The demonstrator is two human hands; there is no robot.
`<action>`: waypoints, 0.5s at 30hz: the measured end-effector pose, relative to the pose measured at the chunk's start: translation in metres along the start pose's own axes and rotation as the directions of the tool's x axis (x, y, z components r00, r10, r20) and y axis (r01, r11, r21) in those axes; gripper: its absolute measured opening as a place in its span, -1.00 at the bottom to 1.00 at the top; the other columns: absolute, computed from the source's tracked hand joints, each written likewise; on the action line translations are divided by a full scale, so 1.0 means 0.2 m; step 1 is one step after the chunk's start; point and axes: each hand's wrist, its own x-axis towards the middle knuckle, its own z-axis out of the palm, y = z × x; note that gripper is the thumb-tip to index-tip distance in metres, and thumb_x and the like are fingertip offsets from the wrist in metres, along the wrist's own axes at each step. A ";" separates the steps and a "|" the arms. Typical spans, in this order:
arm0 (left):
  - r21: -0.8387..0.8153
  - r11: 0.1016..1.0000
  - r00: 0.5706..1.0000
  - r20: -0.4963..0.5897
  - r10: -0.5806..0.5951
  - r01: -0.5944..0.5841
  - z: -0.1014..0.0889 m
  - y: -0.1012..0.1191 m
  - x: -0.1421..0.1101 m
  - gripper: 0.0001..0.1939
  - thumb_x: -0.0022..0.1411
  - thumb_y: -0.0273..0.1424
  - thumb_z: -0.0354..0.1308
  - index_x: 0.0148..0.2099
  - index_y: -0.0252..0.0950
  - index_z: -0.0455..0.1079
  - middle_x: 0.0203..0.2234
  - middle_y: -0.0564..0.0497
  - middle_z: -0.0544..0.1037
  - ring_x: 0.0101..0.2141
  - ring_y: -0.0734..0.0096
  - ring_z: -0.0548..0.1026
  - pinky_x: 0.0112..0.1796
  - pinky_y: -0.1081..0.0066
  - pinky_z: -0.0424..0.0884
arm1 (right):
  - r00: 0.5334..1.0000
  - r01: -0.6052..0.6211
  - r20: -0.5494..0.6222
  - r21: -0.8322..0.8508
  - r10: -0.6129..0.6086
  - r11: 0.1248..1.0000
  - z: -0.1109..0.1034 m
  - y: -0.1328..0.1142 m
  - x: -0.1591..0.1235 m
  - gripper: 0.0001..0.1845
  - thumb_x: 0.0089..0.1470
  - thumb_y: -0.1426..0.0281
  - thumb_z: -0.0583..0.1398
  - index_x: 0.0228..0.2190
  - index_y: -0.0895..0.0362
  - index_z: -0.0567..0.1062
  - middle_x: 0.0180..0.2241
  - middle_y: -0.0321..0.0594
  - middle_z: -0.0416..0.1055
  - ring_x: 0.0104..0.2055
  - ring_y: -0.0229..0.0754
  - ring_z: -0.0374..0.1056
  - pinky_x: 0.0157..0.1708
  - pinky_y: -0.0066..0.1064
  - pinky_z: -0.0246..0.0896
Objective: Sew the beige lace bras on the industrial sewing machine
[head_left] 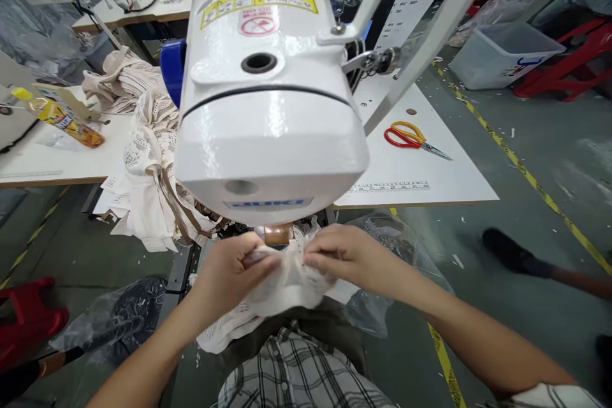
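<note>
A white lace garment piece [289, 277] lies across my lap and up under the head of a white sewing machine [272, 146]. My left hand [239, 264] pinches its left edge between thumb and fingers. On the other side, my right hand [347, 255] is closed on the lace near the machine's copper-coloured lower part [278, 234]. The needle area is hidden beneath the machine head. To the left, a heap of cream lace garments [153, 146] with brown straps hangs over the table edge.
Red and yellow scissors [406, 135] and a ruler [389, 187] lie on the right tabletop [459, 185]. A drink bottle [62, 120] rests on its side at left. Beyond are a plastic bin [502, 54], red stools [33, 322] and another person's foot [509, 252].
</note>
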 end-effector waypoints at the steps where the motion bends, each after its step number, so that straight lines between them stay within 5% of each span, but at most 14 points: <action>1: -0.003 0.999 0.998 -0.040 -0.049 0.049 -0.02 -0.02 0.02 -0.60 0.26 -0.11 0.12 -0.51 -0.27 0.26 -0.68 0.13 0.25 -0.62 0.53 0.21 -0.58 0.49 0.02 | 1.000 -0.010 -0.028 -0.003 0.010 1.000 0.00 0.02 0.04 -0.64 0.26 0.22 0.14 -0.48 0.13 0.54 -0.49 -0.25 0.47 -0.40 -0.22 0.34 -0.35 -0.42 0.12; 7: -0.042 0.997 0.969 -0.235 -0.077 0.069 -0.04 -0.09 0.13 -0.61 0.20 -0.19 0.17 -0.59 -0.24 0.23 -0.79 0.15 0.03 -0.66 0.51 0.12 -0.61 0.46 -0.03 | 0.993 -0.096 -0.052 0.112 0.102 0.989 -0.01 0.12 0.20 -0.63 0.15 0.10 0.22 -0.46 0.13 0.56 -0.48 -0.25 0.49 -0.42 -0.19 0.36 -0.40 -0.42 0.16; 15: -0.082 0.995 0.960 -0.281 0.024 -0.049 -0.06 -0.11 0.21 -0.70 0.19 -0.26 0.11 -0.54 -0.22 0.21 -0.64 0.04 0.33 -0.46 0.36 0.39 -0.39 0.43 0.32 | 0.995 -0.066 -0.069 0.149 0.077 0.987 -0.06 0.17 0.28 -0.60 0.06 0.03 0.26 -0.48 0.12 0.56 -0.52 -0.27 0.42 -0.47 -0.21 0.29 -0.49 -0.41 0.10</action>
